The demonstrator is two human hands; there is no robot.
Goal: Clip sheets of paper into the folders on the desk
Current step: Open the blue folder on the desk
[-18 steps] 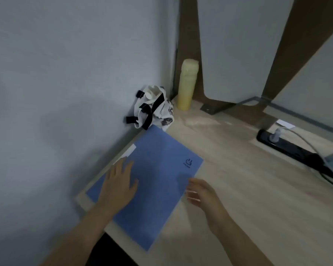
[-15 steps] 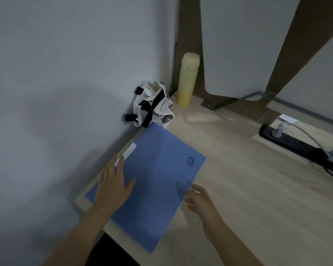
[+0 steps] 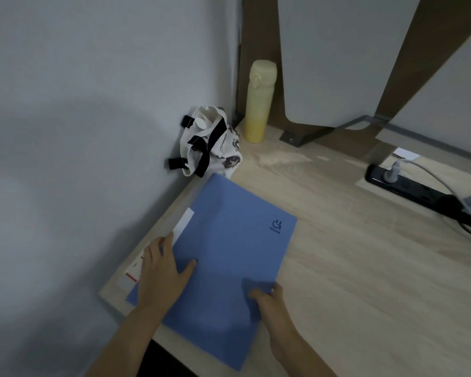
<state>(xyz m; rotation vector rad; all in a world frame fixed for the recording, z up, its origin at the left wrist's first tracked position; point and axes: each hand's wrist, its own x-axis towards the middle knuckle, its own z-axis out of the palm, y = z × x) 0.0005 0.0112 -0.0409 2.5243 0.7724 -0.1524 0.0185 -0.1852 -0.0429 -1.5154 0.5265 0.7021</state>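
Note:
A closed blue folder point(image 3: 229, 254) lies flat near the left front corner of the wooden desk point(image 3: 351, 268). White paper point(image 3: 184, 223) sticks out from under its left edge. My left hand point(image 3: 163, 270) rests flat on the folder's left side, fingers spread over the edge. My right hand point(image 3: 269, 300) is at the folder's right edge, thumb on top of the cover and fingertips at the edge; whether it pinches the cover I cannot tell.
A white cloth bag point(image 3: 210, 142) with black straps sits against the wall behind the folder. A yellow bottle point(image 3: 259, 102) stands in the corner. A black power strip point(image 3: 408, 189) with a plugged cable lies at the right.
My right hand moved left from the bare desk onto the folder's right edge. My left hand slid slightly toward the folder's left edge.

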